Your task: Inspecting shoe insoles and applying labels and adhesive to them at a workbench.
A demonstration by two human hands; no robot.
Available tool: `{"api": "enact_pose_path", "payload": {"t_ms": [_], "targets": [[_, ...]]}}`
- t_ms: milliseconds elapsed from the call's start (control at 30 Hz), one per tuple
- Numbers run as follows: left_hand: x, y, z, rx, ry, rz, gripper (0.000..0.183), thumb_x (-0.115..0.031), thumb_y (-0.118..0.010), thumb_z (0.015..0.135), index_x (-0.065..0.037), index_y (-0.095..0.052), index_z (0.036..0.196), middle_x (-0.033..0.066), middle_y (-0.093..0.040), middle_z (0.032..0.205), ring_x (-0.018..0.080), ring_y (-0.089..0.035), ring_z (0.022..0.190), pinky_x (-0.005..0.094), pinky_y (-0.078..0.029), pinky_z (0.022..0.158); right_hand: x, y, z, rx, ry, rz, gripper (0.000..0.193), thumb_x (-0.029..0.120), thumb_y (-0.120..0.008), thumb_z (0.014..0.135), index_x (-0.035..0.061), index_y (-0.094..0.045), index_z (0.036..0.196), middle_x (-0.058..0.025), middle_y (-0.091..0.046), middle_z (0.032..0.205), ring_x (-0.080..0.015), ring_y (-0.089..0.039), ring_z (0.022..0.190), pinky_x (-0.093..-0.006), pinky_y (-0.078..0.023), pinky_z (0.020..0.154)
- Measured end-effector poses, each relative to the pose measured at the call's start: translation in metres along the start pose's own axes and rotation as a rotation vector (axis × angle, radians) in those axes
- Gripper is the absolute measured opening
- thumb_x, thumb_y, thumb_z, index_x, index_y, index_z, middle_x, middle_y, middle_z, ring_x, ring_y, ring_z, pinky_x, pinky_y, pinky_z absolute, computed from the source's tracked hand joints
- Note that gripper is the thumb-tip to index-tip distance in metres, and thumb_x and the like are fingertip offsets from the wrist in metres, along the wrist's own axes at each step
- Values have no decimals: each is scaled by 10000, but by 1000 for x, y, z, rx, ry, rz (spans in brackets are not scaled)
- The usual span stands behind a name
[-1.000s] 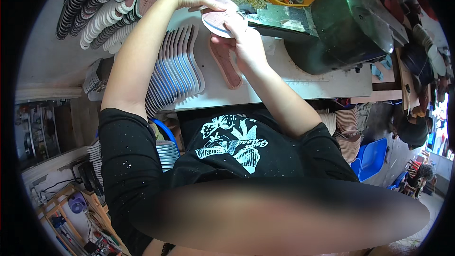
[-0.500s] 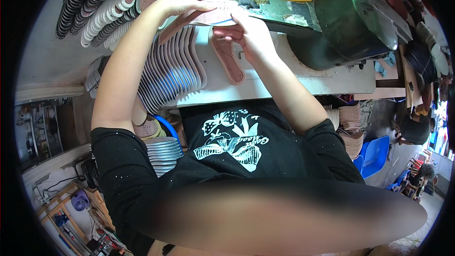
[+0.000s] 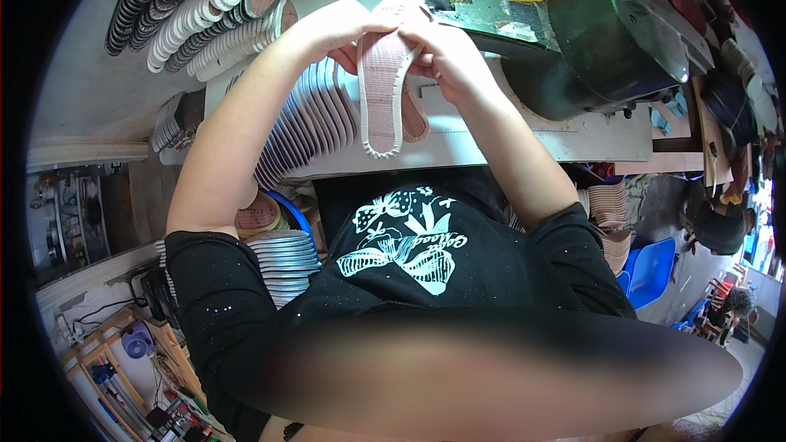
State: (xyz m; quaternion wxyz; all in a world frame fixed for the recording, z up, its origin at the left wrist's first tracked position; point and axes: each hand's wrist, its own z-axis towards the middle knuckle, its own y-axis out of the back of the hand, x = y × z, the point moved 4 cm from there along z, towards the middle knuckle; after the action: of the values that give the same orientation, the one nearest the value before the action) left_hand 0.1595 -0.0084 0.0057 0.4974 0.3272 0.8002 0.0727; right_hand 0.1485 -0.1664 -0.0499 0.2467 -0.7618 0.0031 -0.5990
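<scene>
Both hands meet in the upper middle of the frame, closed around one pink shoe sole [image 3: 382,86]. The left hand [image 3: 340,29] curls over the sole's upper end from the left, fingers wrapped behind it and thumb on top. The right hand [image 3: 446,53] pinches the same end from the right, its fingers bent tight against the sole's edge. The sole hangs down from the two grips with its ribbed face toward the camera and its toe pointing to the lower edge of the white table [image 3: 524,135], just above the tabletop.

A second pink sole [image 3: 413,119] lies flat on the table just behind the held one, partly hidden by it. To the left of the hands a row of grey-blue soles [image 3: 307,119] stands on edge, too many and too overlapped to count. At the upper left a longer fanned row of white and dark soles [image 3: 196,12] runs along the table's back. One dark green sewing machine [image 3: 610,33] fills the upper right, just beside the right hand.
</scene>
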Motion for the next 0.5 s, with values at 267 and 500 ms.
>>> {"api": "enact_pose_path", "payload": {"t_ms": [267, 500], "targets": [[-6, -3, -12, 96, 43, 17, 596, -553, -610, 809, 43, -637, 816, 114, -617, 598, 153, -628, 477, 238, -526, 443, 12, 2, -23, 66, 158, 54, 221, 171, -637, 876, -35, -636, 955, -22, -636, 825, -51, -545, 708, -188, -427, 651], [3, -5, -3, -32, -25, -190, 377, -409, -674, 819, -41, -624, 753, 24, -587, 549, 73, -554, 415, 190, -451, 397, 6, 13, -10, 80, 99, -228, 299, 259, -595, 902, -34, -652, 883, -19, -628, 742, -46, -525, 660, -205, -432, 594]]}}
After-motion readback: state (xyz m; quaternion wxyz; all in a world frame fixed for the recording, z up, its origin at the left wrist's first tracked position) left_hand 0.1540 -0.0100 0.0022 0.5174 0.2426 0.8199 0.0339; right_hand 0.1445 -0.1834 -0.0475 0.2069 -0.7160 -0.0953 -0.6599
